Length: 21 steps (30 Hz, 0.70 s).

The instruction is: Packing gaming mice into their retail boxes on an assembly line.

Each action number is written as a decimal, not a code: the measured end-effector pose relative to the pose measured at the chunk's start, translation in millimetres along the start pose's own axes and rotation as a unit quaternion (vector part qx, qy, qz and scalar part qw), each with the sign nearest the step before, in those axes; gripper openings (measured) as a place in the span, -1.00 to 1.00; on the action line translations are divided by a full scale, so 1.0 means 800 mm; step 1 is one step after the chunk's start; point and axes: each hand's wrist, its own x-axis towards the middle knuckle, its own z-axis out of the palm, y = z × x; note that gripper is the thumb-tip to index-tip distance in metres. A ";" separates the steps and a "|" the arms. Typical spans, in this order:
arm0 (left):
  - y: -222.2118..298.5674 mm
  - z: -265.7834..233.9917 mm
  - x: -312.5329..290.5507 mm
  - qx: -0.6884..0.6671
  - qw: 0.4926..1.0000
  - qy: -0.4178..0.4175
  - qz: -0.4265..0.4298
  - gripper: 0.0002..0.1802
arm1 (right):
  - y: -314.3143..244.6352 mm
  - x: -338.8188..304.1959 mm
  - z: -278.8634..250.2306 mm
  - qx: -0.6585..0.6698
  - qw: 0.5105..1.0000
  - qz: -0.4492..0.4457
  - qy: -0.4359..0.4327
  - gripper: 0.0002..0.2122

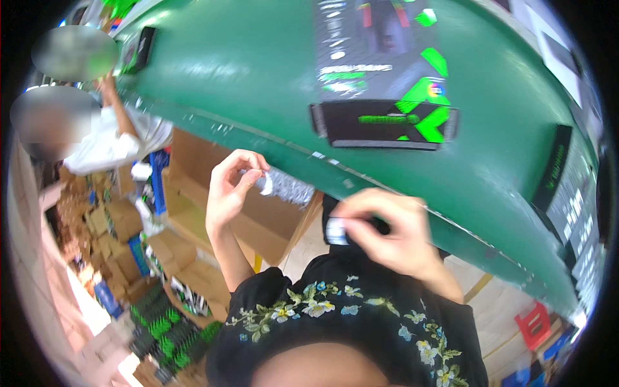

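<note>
My left hand [231,187] is raised near the table's front edge, thumb and forefinger pinched on a small white strip [267,184]. To its right, my right hand [393,229] is blurred by motion. Its thumb and forefinger pinch a small whitish label [335,231] in front of my dark clothing. Beyond both hands a flat black, grey and green printed package [380,71] lies on the green table [245,58]. Neither hand touches it.
An open cardboard box [258,229] with silvery-grey wrapped pieces [290,188] stands below the table edge. More printed packages [564,187] lie at the right. A co-worker's arm [119,106] reaches in at the left. Cartons [119,216] and a red stool [534,326] stand lower.
</note>
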 end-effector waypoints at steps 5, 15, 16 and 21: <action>-0.058 -0.074 -0.053 0.387 0.892 0.070 -0.222 -0.92 | 0.052 0.013 0.085 -0.061 0.994 -0.039 -0.081 -0.62; 0.017 0.005 0.004 0.356 0.900 0.228 0.106 -0.71 | -0.050 -0.019 -0.110 -0.412 0.901 0.048 0.123 -0.52; 0.030 0.024 0.022 0.348 0.894 0.210 0.188 -0.64 | -0.054 -0.013 -0.115 -0.427 0.892 0.050 0.143 -0.52; 0.050 0.084 0.094 0.481 0.777 0.061 0.402 -0.33 | -0.026 0.007 -0.145 -0.448 0.894 -0.014 0.011 -0.52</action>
